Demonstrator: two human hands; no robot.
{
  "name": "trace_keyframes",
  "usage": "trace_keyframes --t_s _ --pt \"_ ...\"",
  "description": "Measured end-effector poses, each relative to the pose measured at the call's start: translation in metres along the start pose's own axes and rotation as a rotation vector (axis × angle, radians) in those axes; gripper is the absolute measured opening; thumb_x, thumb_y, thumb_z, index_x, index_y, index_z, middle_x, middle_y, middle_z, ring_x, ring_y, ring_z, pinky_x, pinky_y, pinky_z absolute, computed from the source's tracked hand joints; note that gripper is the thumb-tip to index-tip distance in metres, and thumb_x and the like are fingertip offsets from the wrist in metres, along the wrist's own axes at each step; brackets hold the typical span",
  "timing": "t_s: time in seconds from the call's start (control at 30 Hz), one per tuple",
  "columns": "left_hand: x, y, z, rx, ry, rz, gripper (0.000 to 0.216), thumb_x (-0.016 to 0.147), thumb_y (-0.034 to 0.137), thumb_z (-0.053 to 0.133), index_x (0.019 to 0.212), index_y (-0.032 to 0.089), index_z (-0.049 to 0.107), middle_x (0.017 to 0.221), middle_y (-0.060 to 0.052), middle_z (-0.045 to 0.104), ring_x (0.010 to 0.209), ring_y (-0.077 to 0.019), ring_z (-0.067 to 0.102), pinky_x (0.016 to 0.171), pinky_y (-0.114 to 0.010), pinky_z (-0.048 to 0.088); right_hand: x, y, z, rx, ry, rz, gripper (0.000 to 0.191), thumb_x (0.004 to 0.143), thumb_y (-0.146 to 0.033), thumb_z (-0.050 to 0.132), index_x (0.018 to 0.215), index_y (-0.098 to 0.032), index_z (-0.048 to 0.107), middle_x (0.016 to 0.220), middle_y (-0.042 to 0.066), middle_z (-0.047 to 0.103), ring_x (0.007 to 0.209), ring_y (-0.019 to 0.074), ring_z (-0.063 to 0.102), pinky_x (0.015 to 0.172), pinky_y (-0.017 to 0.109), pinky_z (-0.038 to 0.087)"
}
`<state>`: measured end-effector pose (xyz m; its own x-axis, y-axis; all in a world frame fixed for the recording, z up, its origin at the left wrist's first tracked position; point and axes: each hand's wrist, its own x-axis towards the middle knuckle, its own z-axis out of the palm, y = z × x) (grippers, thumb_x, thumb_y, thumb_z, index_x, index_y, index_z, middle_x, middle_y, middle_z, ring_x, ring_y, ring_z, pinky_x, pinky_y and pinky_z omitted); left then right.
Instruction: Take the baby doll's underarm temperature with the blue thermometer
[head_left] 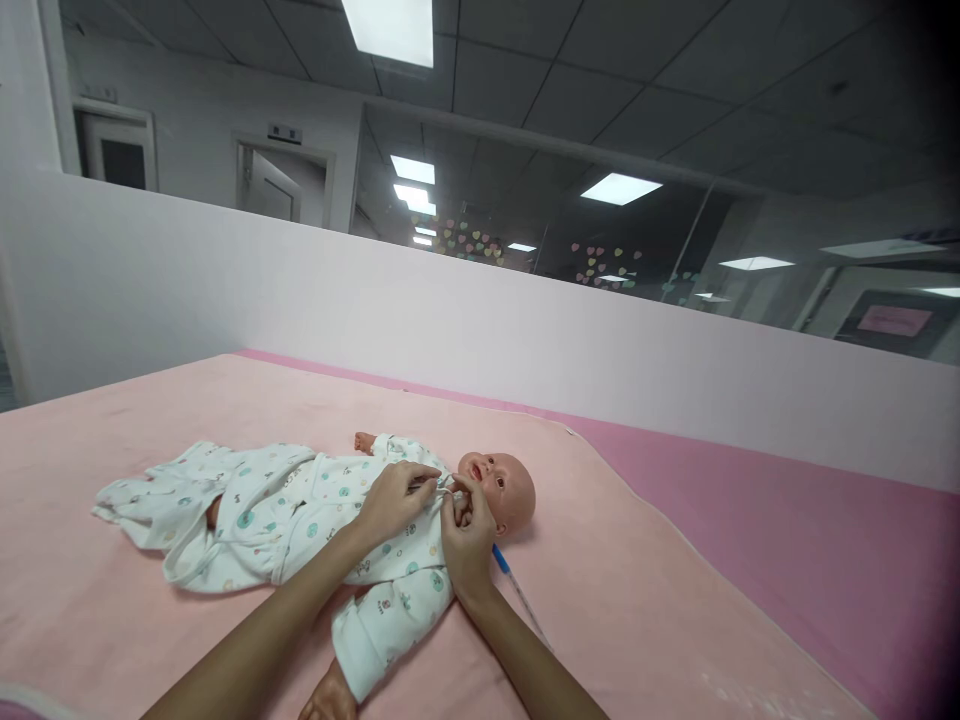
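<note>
A baby doll lies on its back on a pale pink blanket, head to the right. It wears a white printed romper. My left hand pinches the romper's cloth at the doll's chest, near the collar. My right hand is closed on the collar edge just below the doll's chin. A thin white tie runs between the two hands. A blue and white thermometer-like stick lies on the blanket beside my right wrist.
A darker pink mat shows beyond the blanket on the right. A low white partition wall stands behind the bed. Above it are glass panes with heart stickers and doors at the far left.
</note>
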<state>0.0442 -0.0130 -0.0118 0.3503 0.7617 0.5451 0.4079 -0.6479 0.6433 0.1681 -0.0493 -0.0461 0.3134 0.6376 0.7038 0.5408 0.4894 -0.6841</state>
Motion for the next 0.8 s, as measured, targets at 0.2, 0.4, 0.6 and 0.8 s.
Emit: trace_keyframes --t_s 0.2,0.4,0.6,0.8 --pt "-0.0024 0.0028 -0.0006 0.168 -0.073 0.088 0.033 0.071 0.017 0.046 0.098 0.024 0.064 0.097 0.000 0.065 0.092 -0.0199 0.055 0.084 -0.034 0.040 -0.0010 0.0002 0.0006 -0.002 0.003 0.033 0.021 0.082 -0.029 0.045 0.098 -0.017 0.053 0.073 0.002 0.059 0.048 0.0095 0.042 0.050 0.023 0.040" --pt "-0.0030 0.0021 0.0023 0.276 -0.070 0.127 0.024 0.077 0.022 0.046 0.095 0.024 0.063 0.091 -0.002 0.062 0.090 -0.0197 0.053 0.081 -0.034 0.039 0.0029 0.0016 0.0001 -0.126 -0.069 0.029 0.025 0.081 -0.028 0.046 0.103 -0.017 0.053 0.081 0.004 0.062 0.055 0.0125 0.051 0.057 0.025 0.043" --pt "-0.0053 0.0018 0.0049 0.388 0.008 0.181 0.021 0.078 0.020 0.047 0.091 0.021 0.063 0.099 -0.005 0.057 0.095 -0.0213 0.048 0.085 -0.036 0.038 0.0048 0.0012 -0.0010 -0.132 -0.097 0.034 0.024 0.080 -0.025 0.047 0.102 -0.018 0.054 0.080 0.003 0.063 0.061 0.0141 0.055 0.061 0.026 0.044" --pt "-0.0066 -0.0008 0.0081 0.395 0.079 0.169 0.018 0.079 0.020 0.047 0.087 0.019 0.062 0.098 -0.006 0.056 0.095 -0.0216 0.048 0.085 -0.036 0.038 0.0052 0.0004 -0.0011 -0.088 -0.088 0.054 0.024 0.081 -0.030 0.046 0.100 -0.017 0.054 0.079 0.004 0.062 0.059 0.0136 0.054 0.060 0.026 0.045"
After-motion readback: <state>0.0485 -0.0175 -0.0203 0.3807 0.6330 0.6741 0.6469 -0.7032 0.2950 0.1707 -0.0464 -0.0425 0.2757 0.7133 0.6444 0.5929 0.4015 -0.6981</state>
